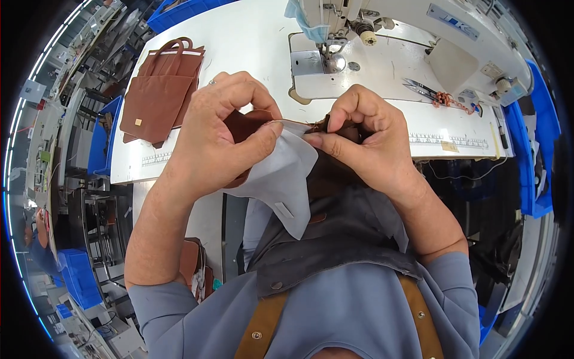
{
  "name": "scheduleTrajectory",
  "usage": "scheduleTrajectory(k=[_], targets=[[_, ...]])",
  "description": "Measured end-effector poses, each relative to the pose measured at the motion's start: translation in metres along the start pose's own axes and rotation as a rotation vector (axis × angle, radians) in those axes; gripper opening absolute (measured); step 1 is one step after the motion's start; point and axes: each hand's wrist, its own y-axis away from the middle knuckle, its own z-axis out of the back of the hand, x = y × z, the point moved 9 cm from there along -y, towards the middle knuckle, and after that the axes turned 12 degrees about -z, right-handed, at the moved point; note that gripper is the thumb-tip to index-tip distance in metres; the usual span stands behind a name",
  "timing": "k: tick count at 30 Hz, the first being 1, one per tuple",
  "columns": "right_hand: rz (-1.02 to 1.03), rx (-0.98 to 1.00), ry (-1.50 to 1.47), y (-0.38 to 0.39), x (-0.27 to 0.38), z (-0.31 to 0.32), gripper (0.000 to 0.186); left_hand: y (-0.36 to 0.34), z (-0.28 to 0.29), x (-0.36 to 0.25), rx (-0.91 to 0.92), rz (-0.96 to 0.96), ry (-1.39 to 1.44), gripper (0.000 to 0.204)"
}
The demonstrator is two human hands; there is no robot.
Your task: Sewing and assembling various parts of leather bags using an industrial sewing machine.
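A brown leather piece with a pale grey backing [280, 170] hangs between my hands above my lap, its lower corner free. My left hand [224, 131] is closed, thumb and fingers pinching the top edge. Just to the right, my right hand [371, 134] pinches the same edge, where darker brown material [353, 128] is bunched. The thumbs are a short way apart along that edge. What lies inside the fold is hidden by my fingers. A small pale tab [284, 209] shows on the backing.
Beyond my hands stands a sewing machine [454, 33], its presser foot [329, 60] over a metal plate. Scissors [421, 90] lie to its right. Brown leather bag panels with handles [158, 99] are stacked on the white table [245, 36]. Blue bins [529, 173] flank the table.
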Motion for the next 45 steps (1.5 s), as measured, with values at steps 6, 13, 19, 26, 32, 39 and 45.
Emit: scheduleTrajectory(k=[6,13,19,26,32,39,45], targets=[[0.300,-0.108,0.291,0.005,0.026,0.002,0.023,0.005,-0.003,0.003,-0.053,0.103,0.149,0.008],[0.541,-0.244,0.467,0.017,0.039,0.001,0.029,0.003,0.000,0.003,-0.127,0.087,0.071,0.009],[0.528,-0.265,0.452,0.017,0.035,0.004,0.026,0.004,-0.003,0.000,-0.085,0.098,0.034,0.006],[0.363,-0.208,0.339,0.014,0.025,0.007,0.018,0.003,-0.001,-0.002,-0.102,0.083,0.035,0.006],[0.274,-0.211,0.272,0.013,0.018,0.009,0.017,0.005,-0.002,0.000,-0.067,0.078,-0.026,0.006],[0.313,-0.213,0.264,0.012,0.018,0.011,0.017,0.009,-0.006,0.008,-0.067,0.197,0.048,0.005],[0.295,-0.201,0.277,0.011,0.021,0.011,0.017,0.009,-0.006,0.010,-0.069,0.195,0.078,0.005]])
